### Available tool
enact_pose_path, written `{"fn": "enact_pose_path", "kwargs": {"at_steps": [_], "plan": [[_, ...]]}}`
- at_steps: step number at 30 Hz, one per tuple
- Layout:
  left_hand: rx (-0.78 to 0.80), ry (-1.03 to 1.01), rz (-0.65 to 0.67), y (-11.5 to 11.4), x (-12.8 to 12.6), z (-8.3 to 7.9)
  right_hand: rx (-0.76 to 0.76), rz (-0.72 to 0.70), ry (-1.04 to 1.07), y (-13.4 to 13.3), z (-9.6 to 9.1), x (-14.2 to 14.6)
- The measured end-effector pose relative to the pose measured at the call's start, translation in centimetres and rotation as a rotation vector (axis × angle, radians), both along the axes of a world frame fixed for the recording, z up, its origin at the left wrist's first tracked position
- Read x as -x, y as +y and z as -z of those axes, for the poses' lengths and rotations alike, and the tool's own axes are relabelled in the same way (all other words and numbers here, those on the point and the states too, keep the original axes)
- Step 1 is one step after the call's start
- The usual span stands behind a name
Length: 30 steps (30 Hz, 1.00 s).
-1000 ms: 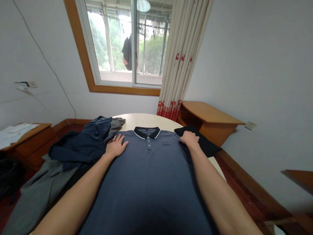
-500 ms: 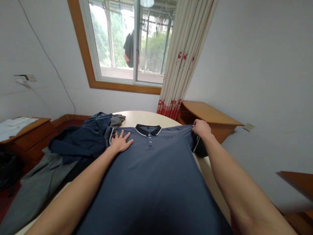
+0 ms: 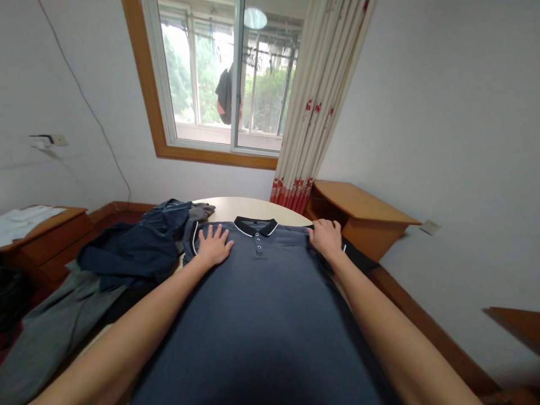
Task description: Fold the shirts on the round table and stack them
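Note:
A blue-grey polo shirt [image 3: 261, 304] with a black collar lies face up on a round beige table [image 3: 242, 208]. My left hand [image 3: 214, 246] rests flat on the shirt's left shoulder, fingers spread. My right hand [image 3: 325, 238] lies on the right shoulder, fingers bent over the cloth near the sleeve seam; I cannot see whether it grips the cloth. The right sleeve hangs dark beyond the table's edge.
A heap of dark blue and grey clothes [image 3: 135, 250] lies on the table's left side, with grey cloth [image 3: 46, 332] trailing down. A wooden side table [image 3: 358, 211] stands at the right, a low cabinet [image 3: 40, 239] at the left. A window and curtain [image 3: 316, 101] are behind.
My right hand, which had pulled the right shoulder outward, has come back inward onto the shoulder. My left hand has slid slightly up and to the right on the shirt.

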<state>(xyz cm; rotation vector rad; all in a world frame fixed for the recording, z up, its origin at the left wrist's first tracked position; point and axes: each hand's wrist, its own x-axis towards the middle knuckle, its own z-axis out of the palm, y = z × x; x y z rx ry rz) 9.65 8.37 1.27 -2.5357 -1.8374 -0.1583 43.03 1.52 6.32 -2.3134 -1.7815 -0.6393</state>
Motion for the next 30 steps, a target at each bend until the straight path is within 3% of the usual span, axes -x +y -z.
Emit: {"fn": "enact_pose_path", "kwargs": {"at_steps": [3,6,9,11,14,16,19,22,27,30], "plan": [[-0.030,-0.046,0.177,-2.8,-2.8,0.4,0.114,-0.222,0.152,0.1,1.7,5.7],[0.048,-0.072,0.228,-4.3,-3.2,1.2,0.253,-0.287,0.311,-0.2,4.3,8.9],[0.074,-0.060,0.180,-4.0,-0.8,1.7,0.320,-0.237,0.394,-0.9,6.0,8.3],[0.072,-0.028,0.135,-3.5,1.3,1.4,0.320,-0.148,0.403,-1.3,6.1,7.1],[-0.006,0.055,0.144,-3.2,3.3,-0.5,0.317,-0.056,0.384,-1.4,5.4,6.8],[-0.113,0.088,0.149,-2.9,4.1,-2.3,0.280,-0.109,0.375,-1.5,5.1,7.9],[-0.211,0.077,-0.024,-2.0,5.5,-4.9,0.172,-0.204,0.393,-1.7,5.5,9.7],[-0.193,0.070,-0.210,-0.2,7.5,-6.5,0.121,-0.229,0.424,-2.0,6.4,10.0],[0.083,-0.062,-0.425,2.6,9.7,-6.7,0.101,-0.270,0.431,-1.9,7.0,8.9],[0.059,-0.073,-0.420,3.0,9.6,-6.0,0.095,-0.274,0.436,-1.9,6.8,8.8]]}}
